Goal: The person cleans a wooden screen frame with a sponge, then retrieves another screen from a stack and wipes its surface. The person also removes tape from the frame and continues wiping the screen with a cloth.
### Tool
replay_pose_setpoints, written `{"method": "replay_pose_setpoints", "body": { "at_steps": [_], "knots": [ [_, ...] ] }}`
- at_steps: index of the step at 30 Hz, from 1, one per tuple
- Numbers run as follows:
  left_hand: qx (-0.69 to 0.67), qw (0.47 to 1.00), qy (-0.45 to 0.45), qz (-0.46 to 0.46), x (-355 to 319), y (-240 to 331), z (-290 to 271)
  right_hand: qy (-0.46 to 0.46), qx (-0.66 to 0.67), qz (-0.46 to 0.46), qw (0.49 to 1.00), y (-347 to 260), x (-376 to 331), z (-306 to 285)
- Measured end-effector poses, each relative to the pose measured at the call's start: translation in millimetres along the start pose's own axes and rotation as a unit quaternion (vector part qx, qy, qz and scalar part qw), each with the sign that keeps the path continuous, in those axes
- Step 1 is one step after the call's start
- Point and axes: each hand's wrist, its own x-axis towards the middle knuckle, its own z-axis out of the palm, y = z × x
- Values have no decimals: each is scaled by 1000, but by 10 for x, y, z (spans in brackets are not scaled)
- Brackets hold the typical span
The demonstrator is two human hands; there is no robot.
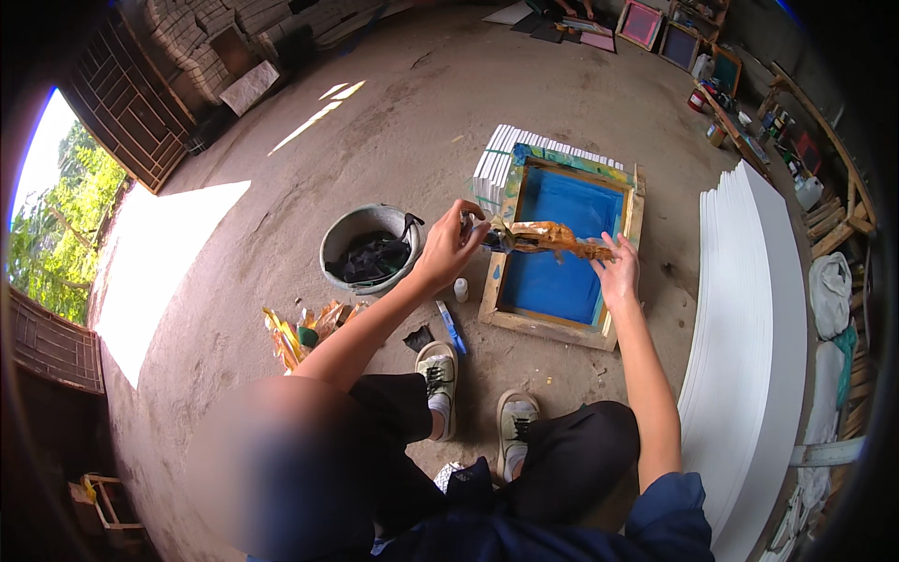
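A crumpled strip of glossy brown packing tape (543, 236) stretches between my two hands, above a wooden-framed printing screen (562, 239) with blue mesh. My left hand (453, 245) is closed, fingers bent at the strip's left end, beside a dark part I cannot make out. The other end rests in my right hand (618, 273), between thumb and fingers. The screen lies on the floor, its far end next to a strapped stack of white sheets (493, 157). Left of my left hand stands a grey bucket (330, 251) with black cloth (375, 258) inside.
Crumpled brown tape (290, 339), a blue-handled tool (450, 328) and a small white bottle (461, 289) lie near my feet. A tall white sheet stack (740, 356) stands at right. More screens (641, 22) lean at the back, near another person's hands (579, 7).
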Motion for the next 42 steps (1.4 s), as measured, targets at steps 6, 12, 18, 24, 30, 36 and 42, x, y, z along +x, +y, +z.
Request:
{"method": "replay_pose_setpoints", "body": {
  "at_steps": [6, 12, 18, 24, 30, 36, 42],
  "knots": [
    [164, 984, -46, 59, -291, 131, -180, -317, -25, 84, 944, 203, -620, 970],
    [237, 970, -2, -43, -469, 207, -503, -399, 0, 106, 911, 415, -960, 1541],
    [418, 899, 107, 69, -714, -53, -937, -441, 26, 160, 883, 517, -1195, 1896],
    [346, 933, 76, 57, -1011, -168, -1204, -367, 106, 187, 905, 549, -1160, 2078],
    [215, 972, 67, -62, -1227, -179, -1259, -409, 51, 169, 895, 726, -1339, 2216],
    [285, 954, 41, 80, -1514, -354, -1529, -427, -46, 149, 891, 1042, -1340, 2440],
    [304, 947, 100, -6, -2079, -556, -2041, -329, -404, -104, 847, 1578, -594, 2217]
  ]
}}
